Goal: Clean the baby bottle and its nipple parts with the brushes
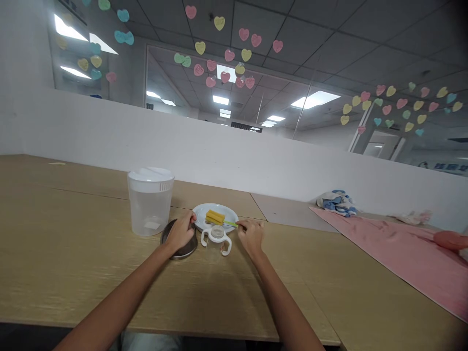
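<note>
"Worktop [91, 263], wood-toned, one person seated at it. What is entered for the middle?"

"Item: white plate [231, 215], lying flat. Item: yellow pieces [215, 217], stacked on that plate; what they are made of, I cannot tell from here."

"And the right hand [251, 235]?"

"Closed, thumb and fingers pinching one end of a thin yellow-green stick [230, 224]. The stick points inward over the plate, its far end beside the yellow pieces. Gripped at the end, I judge, so that the length is free and the fingers stand clear of the plate's middle."

"Left hand [181, 231]?"

"Above a dark round pan [187, 249], fingers curled, tips at the plate's near-left edge. Whether they pinch the rim or merely rest there, I cannot tell. Perhaps they steady the plate."

"Between the hands?"

"Item: clear cup [217, 232] with two white handles, upright, just on the person's side of the plate; probably set there for easy reach."

"Remaining entries?"

"Item: translucent tub [150, 202], white-lidded, upright behind the pan, likely put aside to leave elbow room. Item: pink cloth [395, 248], spread at far right. Item: blue-and-white cloth [337, 202], crumpled by the wall, well apart from the hands."
</note>
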The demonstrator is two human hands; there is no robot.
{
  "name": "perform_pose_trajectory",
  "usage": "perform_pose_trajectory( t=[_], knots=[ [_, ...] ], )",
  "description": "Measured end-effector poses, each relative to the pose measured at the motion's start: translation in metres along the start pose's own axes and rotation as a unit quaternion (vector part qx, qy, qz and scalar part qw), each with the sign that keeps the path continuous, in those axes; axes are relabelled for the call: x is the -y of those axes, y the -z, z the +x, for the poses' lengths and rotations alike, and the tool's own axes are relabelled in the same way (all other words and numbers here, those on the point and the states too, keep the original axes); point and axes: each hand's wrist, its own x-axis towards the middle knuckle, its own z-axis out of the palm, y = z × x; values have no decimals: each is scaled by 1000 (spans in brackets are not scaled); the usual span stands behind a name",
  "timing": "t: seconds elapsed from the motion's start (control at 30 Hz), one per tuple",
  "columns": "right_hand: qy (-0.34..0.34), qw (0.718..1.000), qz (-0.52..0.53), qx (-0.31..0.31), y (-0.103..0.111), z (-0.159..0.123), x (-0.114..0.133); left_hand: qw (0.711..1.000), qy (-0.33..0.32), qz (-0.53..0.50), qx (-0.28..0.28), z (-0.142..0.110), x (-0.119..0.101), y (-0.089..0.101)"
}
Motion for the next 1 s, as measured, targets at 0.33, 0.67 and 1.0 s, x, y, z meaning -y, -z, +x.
perform_pose_trajectory(
  t=[0.33,0.67,1.0],
  knots=[
    [31,997,-46,51,-5,2,0,994,-55,29,93,-3,-13,13],
    [33,995,-72,54,-2,1,3,989,-79,36,120,-4,-14,15],
    [108,981,-127,103,-2,1,3,988,-69,69,123,-6,-10,13]
  ],
)
